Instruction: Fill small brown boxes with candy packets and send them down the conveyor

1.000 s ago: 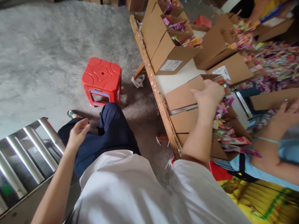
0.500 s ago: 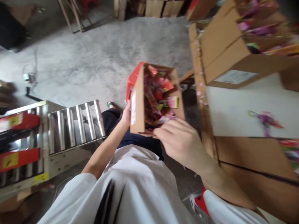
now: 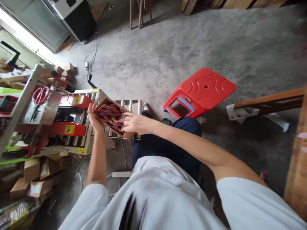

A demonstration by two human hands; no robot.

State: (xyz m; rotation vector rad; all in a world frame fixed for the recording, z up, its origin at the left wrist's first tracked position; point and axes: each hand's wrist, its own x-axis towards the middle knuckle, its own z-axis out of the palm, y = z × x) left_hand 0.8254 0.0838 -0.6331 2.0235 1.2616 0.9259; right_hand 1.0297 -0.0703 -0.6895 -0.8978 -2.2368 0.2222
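Observation:
An open cardboard box (image 3: 129, 135) full of small colourful packets (image 3: 112, 115) is over the roller conveyor (image 3: 137, 106), tilted in view. At the box's left end is my left hand (image 3: 96, 120), palm against the cardboard with fingers pointing up. My right hand (image 3: 137, 124) grips the opposite end, its bent fingers reaching over the rim onto the packets. Whether the box bottom touches the rollers is hidden.
A taping machine with red guards (image 3: 72, 129) stands at the conveyor's left, red-handled scissors (image 3: 41, 95) on it. A red plastic stool (image 3: 206, 86) is ahead right. Small cartons (image 3: 32, 169) lie lower left; a wooden table edge (image 3: 296, 166) is at right.
The box has moved left from in front of my body to over the conveyor. My view has swung left; the stool, previously behind the box, shows fully.

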